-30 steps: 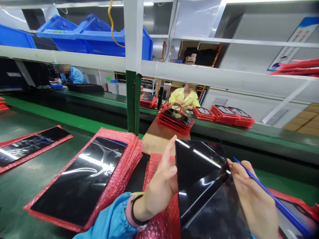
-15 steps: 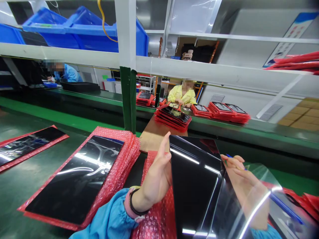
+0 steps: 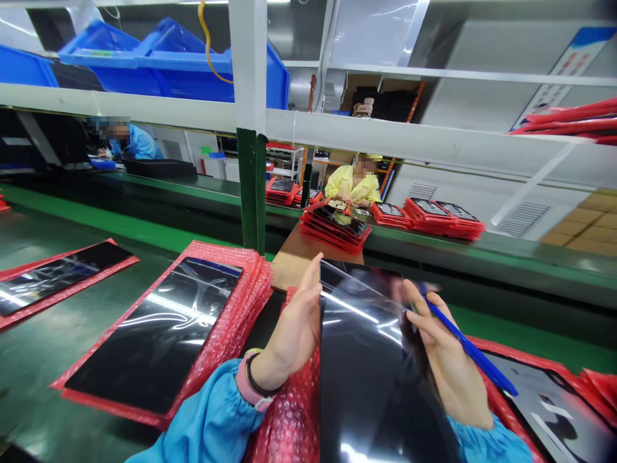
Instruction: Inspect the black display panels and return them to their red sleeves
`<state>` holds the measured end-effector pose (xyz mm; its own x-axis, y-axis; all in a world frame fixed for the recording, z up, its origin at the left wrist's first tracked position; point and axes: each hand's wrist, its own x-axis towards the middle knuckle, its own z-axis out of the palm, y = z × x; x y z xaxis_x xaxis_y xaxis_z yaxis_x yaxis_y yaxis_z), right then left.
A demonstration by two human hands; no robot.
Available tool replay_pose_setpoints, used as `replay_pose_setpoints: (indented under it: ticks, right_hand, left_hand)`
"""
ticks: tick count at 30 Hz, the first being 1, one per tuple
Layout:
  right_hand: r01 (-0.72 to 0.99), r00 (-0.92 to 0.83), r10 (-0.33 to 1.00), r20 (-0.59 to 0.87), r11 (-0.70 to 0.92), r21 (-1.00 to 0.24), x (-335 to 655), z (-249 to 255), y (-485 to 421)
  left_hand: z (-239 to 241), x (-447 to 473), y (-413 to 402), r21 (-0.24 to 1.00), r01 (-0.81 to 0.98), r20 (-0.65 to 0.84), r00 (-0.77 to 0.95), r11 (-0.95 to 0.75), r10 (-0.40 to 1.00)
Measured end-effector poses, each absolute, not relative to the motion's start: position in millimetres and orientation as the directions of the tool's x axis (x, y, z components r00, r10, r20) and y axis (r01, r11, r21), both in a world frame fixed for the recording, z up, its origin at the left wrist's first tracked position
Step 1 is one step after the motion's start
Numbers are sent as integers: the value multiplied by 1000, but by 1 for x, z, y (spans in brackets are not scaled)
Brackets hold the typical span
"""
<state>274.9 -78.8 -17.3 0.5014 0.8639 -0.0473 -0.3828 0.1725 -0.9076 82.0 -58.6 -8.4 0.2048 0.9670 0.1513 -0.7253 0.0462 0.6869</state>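
A glossy black tablet screen (image 3: 366,360) stands tilted in front of me, with ceiling lights mirrored in it. My left hand (image 3: 296,328) grips its left edge, thumb and fingers along the side. Across the upper part of the glass lies a clear film (image 3: 361,283), its edge showing as a slanting line. At the screen's right edge is my right hand (image 3: 441,341), fingertips pinching the film's side. A blue pen (image 3: 470,350) is tucked between the same hand's fingers and points down to the right. Whether the film touches the glass all over, I cannot tell.
Left of me, another black screen (image 3: 159,334) lies on a stack of red bubble-wrap bags (image 3: 245,308). Farther left is one more screen (image 3: 62,276). A tablet part (image 3: 554,399) on red wrap lies at right. Across the bench, a person in yellow (image 3: 354,183) sits behind red stacks.
My right hand has moved left to the screen's edge. The film, which bulged out to the right, now lies across the screen. The pen has swung into clear view.
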Motion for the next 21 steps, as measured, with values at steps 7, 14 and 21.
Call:
replay_pose_setpoints:
  ticks: [7,14,21]
  right_hand:
    - [-377,388,920,-51,108,-920,266,-55,-62]
    - [-297,357,933,37,151,-943,254,-99,-52]
    - [-122,318,918,235,286,-951,242,-101,-59]
  left_hand:
    - [-41,47,-73,738,-657,-62,160,153,985]
    - [-69,4,-99,860,-375,-317,140,347,938]
    - [-62,5,-82,834,-233,-429,294,500,854]
